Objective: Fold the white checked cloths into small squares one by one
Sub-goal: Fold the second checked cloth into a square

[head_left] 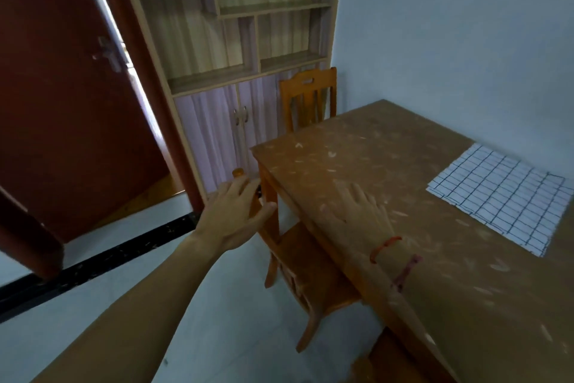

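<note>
A stack of white checked cloths (pixel 500 196) lies flat on the brown wooden table (pixel 388 159), near its right side by the wall. My right hand (pixel 363 205) is stretched out over the table's left part, fingers straight, well to the left of the cloths and holding nothing. My left hand (pixel 236 212) reaches out beyond the table's left edge with its fingers spread, close to the top of a wooden chair; whether it touches the chair is unclear. Neither hand touches the cloths.
A wooden chair (pixel 310 274) is tucked under the table's left side, and another chair (pixel 310 97) stands at the far end. A shelf cabinet (pixel 233 41) lines the back wall. A dark red door (pixel 62 87) stands open at the left.
</note>
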